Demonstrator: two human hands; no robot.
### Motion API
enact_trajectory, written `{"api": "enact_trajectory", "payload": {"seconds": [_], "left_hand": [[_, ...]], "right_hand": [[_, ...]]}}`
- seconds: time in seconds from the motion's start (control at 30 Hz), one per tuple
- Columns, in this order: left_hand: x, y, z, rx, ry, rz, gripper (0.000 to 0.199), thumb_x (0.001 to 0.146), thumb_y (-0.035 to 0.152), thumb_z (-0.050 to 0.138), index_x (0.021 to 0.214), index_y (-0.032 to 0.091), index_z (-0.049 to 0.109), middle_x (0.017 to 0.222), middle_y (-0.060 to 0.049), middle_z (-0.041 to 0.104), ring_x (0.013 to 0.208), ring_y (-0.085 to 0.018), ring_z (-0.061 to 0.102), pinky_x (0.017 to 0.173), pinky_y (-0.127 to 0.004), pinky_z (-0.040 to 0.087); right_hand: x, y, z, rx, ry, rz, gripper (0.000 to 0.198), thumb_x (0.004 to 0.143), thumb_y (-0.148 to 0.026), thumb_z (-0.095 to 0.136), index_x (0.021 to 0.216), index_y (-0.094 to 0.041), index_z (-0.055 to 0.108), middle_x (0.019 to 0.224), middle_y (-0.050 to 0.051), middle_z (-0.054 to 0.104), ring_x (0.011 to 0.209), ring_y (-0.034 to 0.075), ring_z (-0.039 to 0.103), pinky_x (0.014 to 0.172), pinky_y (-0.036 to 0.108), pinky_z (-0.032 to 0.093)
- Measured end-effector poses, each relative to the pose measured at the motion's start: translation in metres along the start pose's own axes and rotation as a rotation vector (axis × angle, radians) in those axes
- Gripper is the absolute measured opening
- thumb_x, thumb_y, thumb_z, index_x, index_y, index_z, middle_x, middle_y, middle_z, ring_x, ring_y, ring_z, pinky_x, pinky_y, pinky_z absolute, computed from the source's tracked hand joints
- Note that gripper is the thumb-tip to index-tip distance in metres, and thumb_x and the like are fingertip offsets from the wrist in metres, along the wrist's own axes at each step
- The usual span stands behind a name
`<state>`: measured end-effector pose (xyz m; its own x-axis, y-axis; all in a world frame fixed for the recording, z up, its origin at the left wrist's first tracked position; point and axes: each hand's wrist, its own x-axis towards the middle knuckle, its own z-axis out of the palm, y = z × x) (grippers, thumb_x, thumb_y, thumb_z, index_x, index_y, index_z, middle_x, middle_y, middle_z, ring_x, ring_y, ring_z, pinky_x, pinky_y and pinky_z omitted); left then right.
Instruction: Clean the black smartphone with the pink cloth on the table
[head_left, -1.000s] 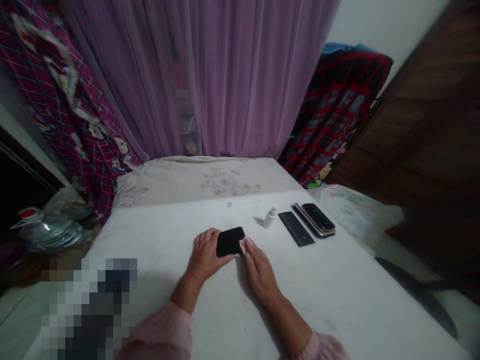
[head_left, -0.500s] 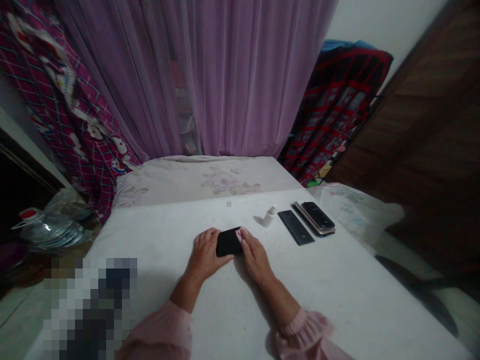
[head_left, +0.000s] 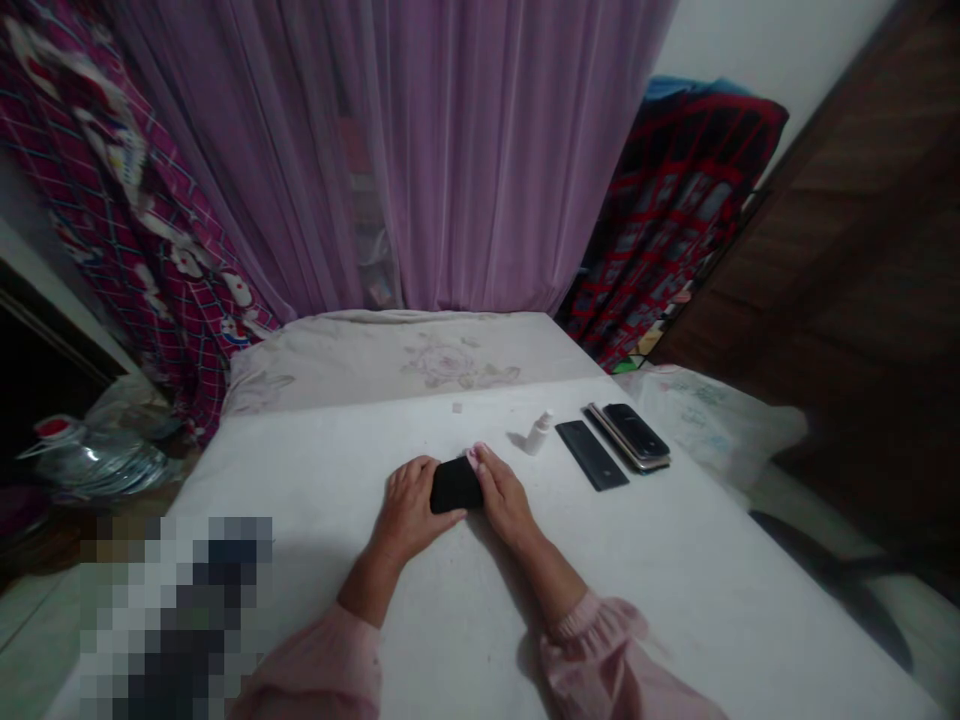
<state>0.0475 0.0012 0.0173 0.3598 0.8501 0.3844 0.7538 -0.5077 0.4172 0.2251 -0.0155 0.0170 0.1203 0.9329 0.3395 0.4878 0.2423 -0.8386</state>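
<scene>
A black smartphone (head_left: 456,486) lies sideways between my hands, just over the white table. My left hand (head_left: 409,508) grips its left end, thumb along the near edge and fingers behind the far edge. At the far right corner, my right hand (head_left: 506,495) pinches a small pink cloth (head_left: 475,456) against the phone's edge. Most of the cloth is hidden by the fingers. Beyond my right hand stands a small white spray bottle (head_left: 538,432). To its right lies a flat dark phone back cover or phone (head_left: 592,455).
A stack of several phones (head_left: 630,438) sits near the table's right edge. A tiny pale square (head_left: 457,408) lies toward the back of the white tabletop (head_left: 450,640). Purple curtains (head_left: 480,160) hang behind. A large water bottle (head_left: 97,460) stands at left.
My right hand has slid slightly left and away from me along the phone's right end, taking the pink cloth to the far corner. My left hand keeps its grip, nearly still.
</scene>
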Motion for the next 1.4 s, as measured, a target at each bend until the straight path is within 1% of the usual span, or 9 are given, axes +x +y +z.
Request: {"api": "enact_trajectory", "payload": {"seconds": [0.17,0.3,0.47,0.6,0.8,0.9,1.0,1.17,1.4], "left_hand": [[0.002,0.002,-0.001,0.028,0.002,-0.029,0.062,0.066,0.043,0.078,0.119,0.022,0.052,0.118,-0.010,0.057,0.110,-0.031,0.054,0.096,-0.046,0.042],[0.003,0.003,-0.001,0.032,0.015,-0.061,0.063,0.067,0.042,0.077,0.121,0.023,0.051,0.118,-0.009,0.057,0.111,-0.031,0.054,0.097,-0.046,0.041],[0.001,0.001,0.000,0.019,0.005,-0.021,0.063,0.066,0.042,0.078,0.121,0.023,0.052,0.119,-0.009,0.057,0.111,-0.031,0.053,0.098,-0.048,0.039],[-0.002,-0.006,0.002,-0.112,0.044,0.017,0.063,0.068,0.038,0.074,0.124,0.023,0.050,0.122,-0.010,0.055,0.115,-0.031,0.052,0.101,-0.049,0.039],[-0.002,-0.015,0.002,-0.295,0.078,-0.017,0.059,0.072,0.033,0.067,0.127,0.022,0.048,0.126,-0.010,0.051,0.119,-0.029,0.050,0.104,-0.047,0.039],[-0.002,-0.016,0.000,-0.338,0.051,-0.004,0.057,0.075,0.033,0.064,0.128,0.022,0.047,0.127,-0.011,0.050,0.121,-0.029,0.050,0.105,-0.047,0.039],[-0.001,-0.016,-0.002,-0.361,0.047,0.008,0.055,0.077,0.034,0.062,0.128,0.021,0.047,0.127,-0.012,0.050,0.121,-0.029,0.050,0.104,-0.047,0.040],[0.001,-0.017,-0.002,-0.348,0.042,-0.009,0.054,0.076,0.033,0.061,0.127,0.022,0.048,0.127,-0.011,0.051,0.122,-0.030,0.050,0.105,-0.048,0.040],[0.002,-0.018,-0.003,-0.370,0.025,0.000,0.055,0.076,0.038,0.060,0.127,0.021,0.048,0.126,-0.012,0.051,0.122,-0.031,0.050,0.105,-0.049,0.040]], "right_hand": [[-0.041,-0.005,-0.011,0.023,-0.010,0.023,0.051,0.096,-0.053,0.038,0.132,-0.023,0.058,0.139,0.012,0.054,0.132,0.026,0.047,0.112,0.050,0.036],[-0.066,-0.017,-0.034,0.132,-0.048,0.137,0.048,0.092,-0.055,0.047,0.127,-0.026,0.062,0.136,0.010,0.057,0.130,0.027,0.049,0.113,0.050,0.034],[-0.051,-0.016,-0.056,0.537,0.099,0.412,0.051,0.086,-0.061,0.054,0.112,-0.020,0.072,0.125,0.012,0.065,0.122,0.031,0.056,0.108,0.053,0.039],[-0.038,0.000,-0.060,0.776,0.133,0.415,0.054,0.089,-0.062,0.047,0.105,-0.017,0.073,0.114,0.013,0.071,0.110,0.031,0.065,0.097,0.050,0.051],[-0.040,0.001,-0.049,0.799,0.136,0.471,0.053,0.088,-0.059,0.050,0.104,-0.015,0.074,0.115,0.014,0.070,0.111,0.032,0.064,0.098,0.050,0.049],[-0.031,-0.015,-0.049,0.751,0.098,0.402,0.049,0.087,-0.059,0.053,0.106,-0.019,0.074,0.121,0.011,0.067,0.119,0.031,0.059,0.106,0.051,0.041],[-0.012,-0.032,-0.050,0.602,0.072,0.243,0.047,0.088,-0.059,0.052,0.112,-0.024,0.071,0.126,0.008,0.065,0.126,0.028,0.054,0.110,0.049,0.036],[0.015,-0.044,-0.042,0.302,0.076,-0.077,0.046,0.094,-0.056,0.042,0.115,-0.026,0.070,0.124,0.007,0.067,0.124,0.023,0.055,0.110,0.046,0.037],[0.003,-0.048,-0.035,0.203,0.017,-0.241,0.041,0.099,-0.046,0.036,0.121,-0.028,0.066,0.125,0.006,0.066,0.121,0.021,0.058,0.104,0.044,0.044]]}}
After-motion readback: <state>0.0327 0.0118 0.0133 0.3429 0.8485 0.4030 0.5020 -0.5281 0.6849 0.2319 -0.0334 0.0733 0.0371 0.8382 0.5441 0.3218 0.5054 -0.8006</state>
